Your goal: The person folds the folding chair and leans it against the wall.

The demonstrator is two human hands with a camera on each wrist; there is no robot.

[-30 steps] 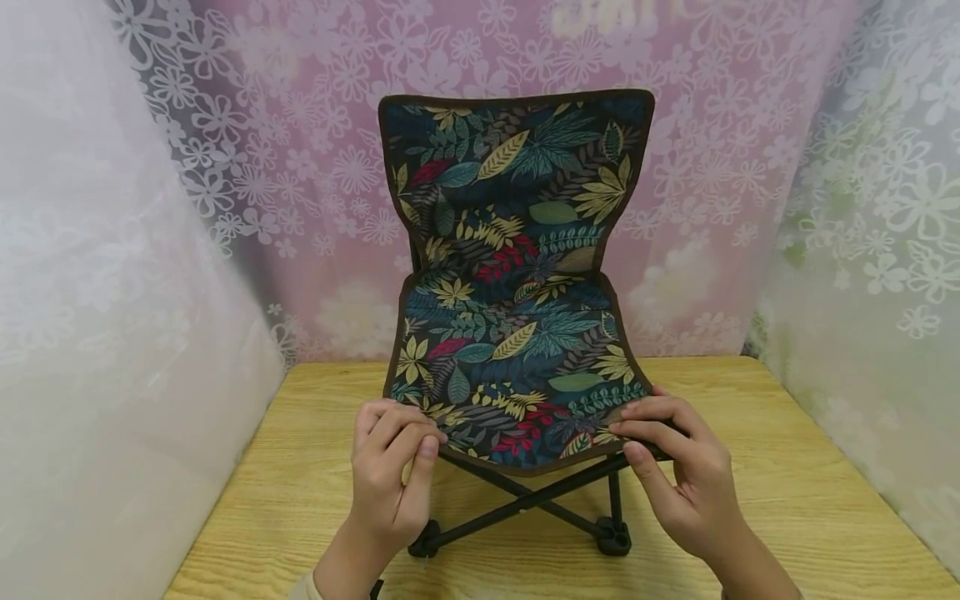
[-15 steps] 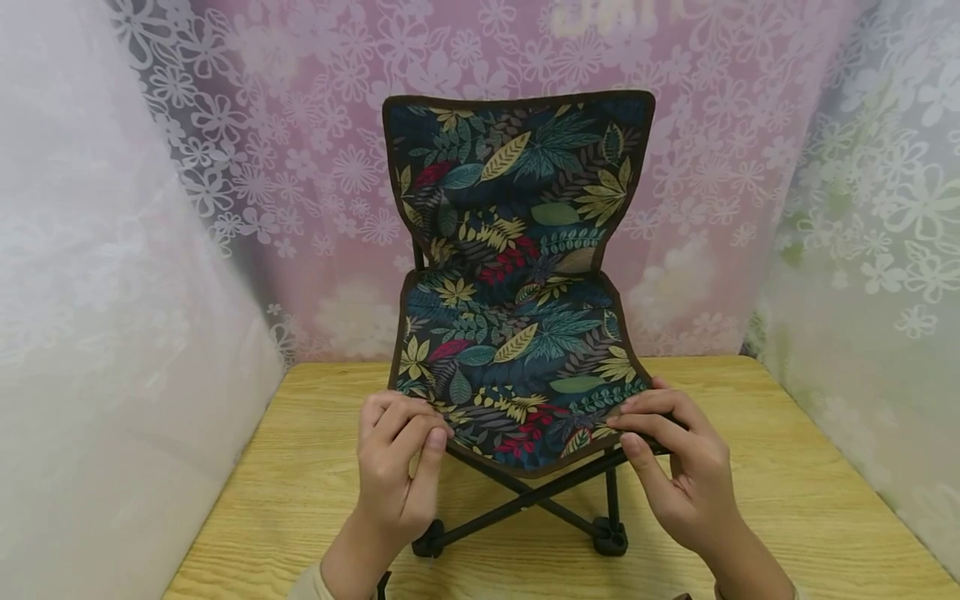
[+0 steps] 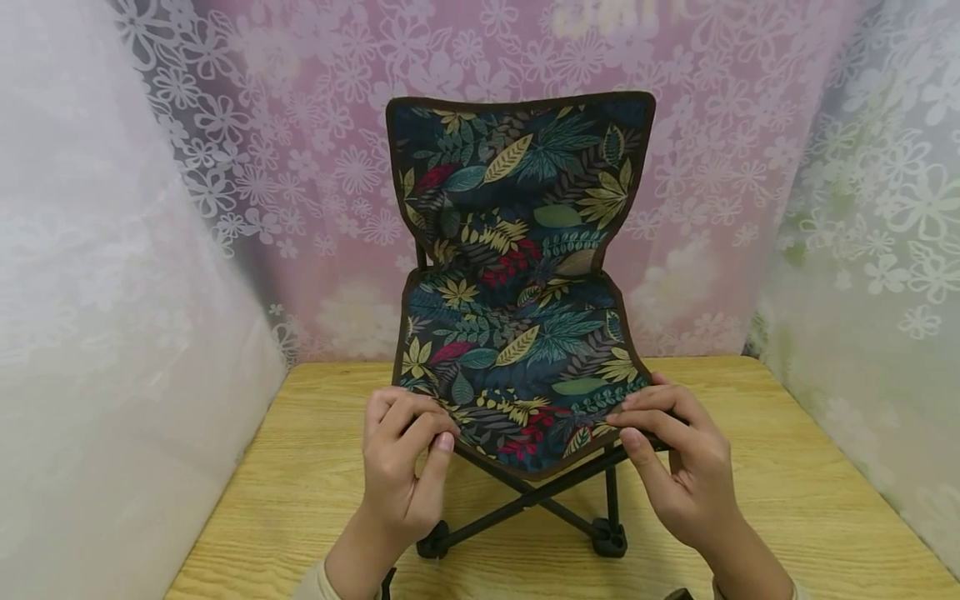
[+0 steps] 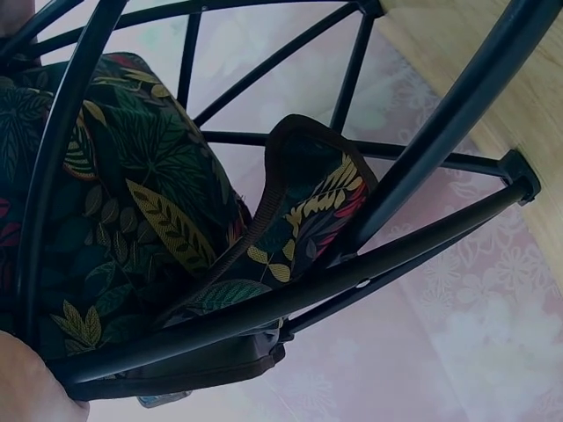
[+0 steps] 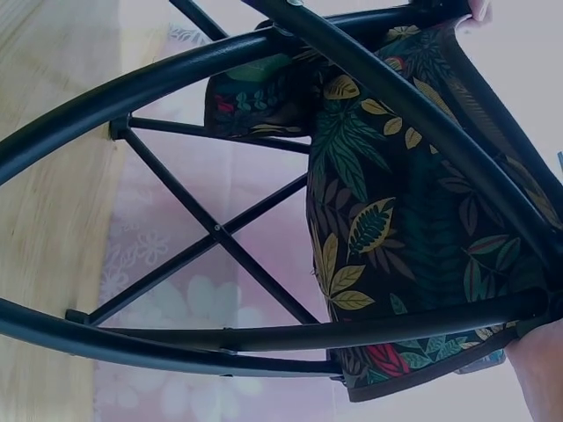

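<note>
A small folding chair with dark leaf-print fabric and brown edging stands unfolded, its backrest upright and the seat front sagging in the middle. My left hand grips the seat's front left corner, fingers curled over the fabric and thumb in front. At the front right corner, my right hand holds the edge with fingers on top and thumb below. Crossed black legs show under the seat. Both wrist views look beneath the chair, at the fabric underside and the black tubes; the corners inside the hands are hidden.
The chair stands on a wood-grain table. Flower-patterned curtains surround it at the back and both sides. Low at the left, a black strap end shows beside the wrist. A dark brown piece peeks in at the bottom edge.
My left hand has shifted a little right with its seat corner, and the chair looks slightly narrower. The right hand has barely moved. A dark brown piece has come into view at the bottom.
</note>
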